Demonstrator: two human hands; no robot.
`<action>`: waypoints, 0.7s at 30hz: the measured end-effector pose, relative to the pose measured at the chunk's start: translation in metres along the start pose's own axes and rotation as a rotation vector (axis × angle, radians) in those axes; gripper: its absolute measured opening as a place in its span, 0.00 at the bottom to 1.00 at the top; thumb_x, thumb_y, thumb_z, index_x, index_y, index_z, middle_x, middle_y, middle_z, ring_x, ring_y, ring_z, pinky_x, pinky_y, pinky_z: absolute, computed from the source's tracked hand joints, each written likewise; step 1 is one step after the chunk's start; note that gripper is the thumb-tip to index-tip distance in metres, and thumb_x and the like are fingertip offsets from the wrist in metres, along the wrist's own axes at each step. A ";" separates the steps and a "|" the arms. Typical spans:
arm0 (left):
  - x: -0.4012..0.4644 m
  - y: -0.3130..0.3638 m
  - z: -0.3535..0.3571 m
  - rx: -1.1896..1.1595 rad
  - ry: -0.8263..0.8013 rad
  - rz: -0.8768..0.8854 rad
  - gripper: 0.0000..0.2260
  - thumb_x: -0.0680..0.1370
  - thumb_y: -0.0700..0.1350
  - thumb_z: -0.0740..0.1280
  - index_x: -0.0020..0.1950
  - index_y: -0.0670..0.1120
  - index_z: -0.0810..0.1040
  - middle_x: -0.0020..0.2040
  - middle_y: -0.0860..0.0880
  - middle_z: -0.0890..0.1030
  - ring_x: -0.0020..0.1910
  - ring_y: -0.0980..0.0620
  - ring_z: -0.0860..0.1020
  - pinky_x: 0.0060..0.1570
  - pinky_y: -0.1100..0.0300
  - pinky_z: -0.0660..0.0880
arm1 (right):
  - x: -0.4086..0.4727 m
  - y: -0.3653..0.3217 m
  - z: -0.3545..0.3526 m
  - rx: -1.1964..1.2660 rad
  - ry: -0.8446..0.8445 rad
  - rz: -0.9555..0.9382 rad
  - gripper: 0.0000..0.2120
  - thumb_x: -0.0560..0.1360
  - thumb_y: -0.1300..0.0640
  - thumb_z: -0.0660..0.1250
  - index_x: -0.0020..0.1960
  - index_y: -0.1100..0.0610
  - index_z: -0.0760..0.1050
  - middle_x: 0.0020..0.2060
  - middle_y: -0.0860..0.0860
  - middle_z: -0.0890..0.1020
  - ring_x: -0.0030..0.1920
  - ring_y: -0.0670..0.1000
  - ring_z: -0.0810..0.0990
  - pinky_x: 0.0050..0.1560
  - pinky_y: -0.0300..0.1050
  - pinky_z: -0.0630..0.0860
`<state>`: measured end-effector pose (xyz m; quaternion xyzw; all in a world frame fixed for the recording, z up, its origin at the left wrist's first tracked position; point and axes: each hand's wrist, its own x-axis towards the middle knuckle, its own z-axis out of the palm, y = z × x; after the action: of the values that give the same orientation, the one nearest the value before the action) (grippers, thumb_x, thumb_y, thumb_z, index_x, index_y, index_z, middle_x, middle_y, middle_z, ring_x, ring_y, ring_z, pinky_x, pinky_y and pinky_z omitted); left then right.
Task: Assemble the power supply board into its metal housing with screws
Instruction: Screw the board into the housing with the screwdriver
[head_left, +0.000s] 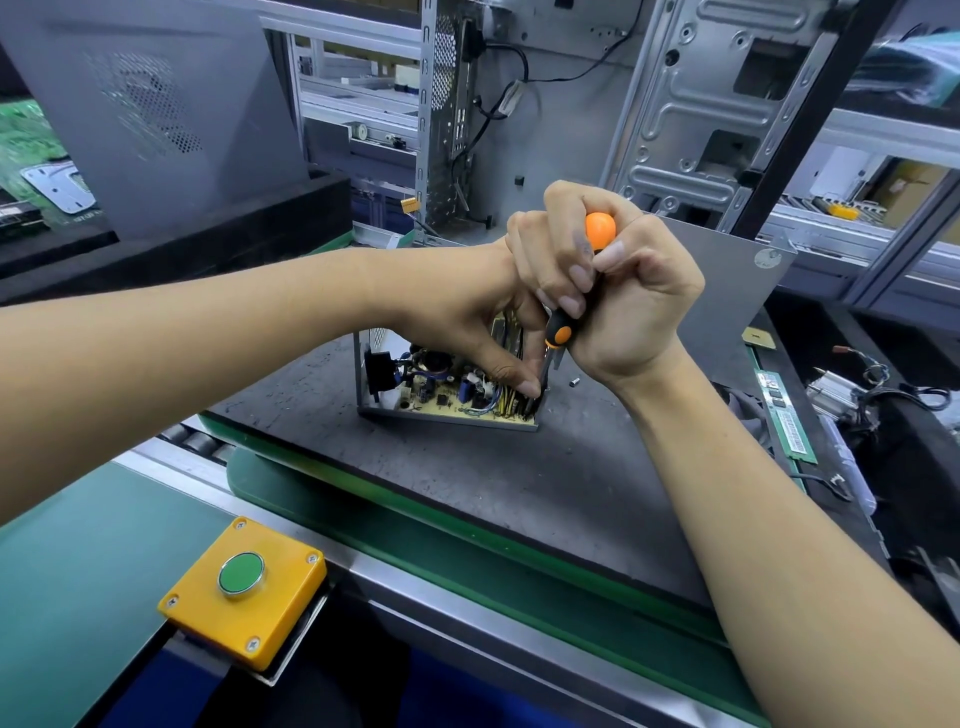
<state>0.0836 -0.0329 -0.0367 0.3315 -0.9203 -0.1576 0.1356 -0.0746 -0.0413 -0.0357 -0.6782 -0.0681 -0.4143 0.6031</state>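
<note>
Grey computer chassis panels fill the upper part of the frame, and in the middle lies the dark bench (545, 493) where you are working. Your metal housing (366, 358) stands at frame centre, open toward you, with the power supply board (447, 397) already seated on its floor.

Your right hand (631, 306) is wrapped around the orange-and-black screwdriver (561, 332), which stands nearly upright with its tip down at the board's lower right corner. Your left hand (498, 317) reaches in from the left of the frame; its upper fingers curl around the handle, while thumb and a fingertip pinch low on the shaft just above the board, steadying it.

Judging by that, you are driving a corner screw, so the board is placed but not fully fastened. One loose screw (574, 383) lies on the bench just right of the housing, which suggests at least one more remains. Whether the other corners are already screwed down cannot be told, since components and your hands hide them.
</note>
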 end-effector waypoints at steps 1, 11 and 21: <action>0.000 0.000 0.000 -0.004 0.001 -0.001 0.07 0.75 0.54 0.77 0.49 0.53 0.87 0.48 0.58 0.82 0.53 0.63 0.76 0.55 0.68 0.72 | 0.000 0.000 0.000 0.000 -0.002 0.004 0.05 0.63 0.60 0.52 0.33 0.52 0.66 0.23 0.47 0.67 0.26 0.52 0.51 0.29 0.53 0.42; 0.001 -0.001 0.000 0.000 -0.032 -0.008 0.05 0.75 0.55 0.76 0.48 0.57 0.85 0.48 0.61 0.82 0.54 0.61 0.77 0.56 0.64 0.74 | 0.000 0.001 -0.002 0.013 0.037 0.016 0.09 0.63 0.63 0.49 0.32 0.53 0.66 0.22 0.47 0.67 0.26 0.53 0.51 0.29 0.53 0.42; 0.001 -0.014 0.001 0.009 -0.014 -0.002 0.09 0.75 0.54 0.77 0.49 0.51 0.85 0.49 0.59 0.81 0.55 0.70 0.73 0.52 0.76 0.68 | 0.002 0.005 0.000 -0.199 0.095 -0.060 0.04 0.65 0.58 0.58 0.36 0.57 0.71 0.26 0.51 0.74 0.24 0.50 0.71 0.27 0.37 0.65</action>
<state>0.0901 -0.0433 -0.0428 0.3321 -0.9215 -0.1557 0.1275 -0.0704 -0.0429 -0.0386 -0.7118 -0.0183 -0.4688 0.5227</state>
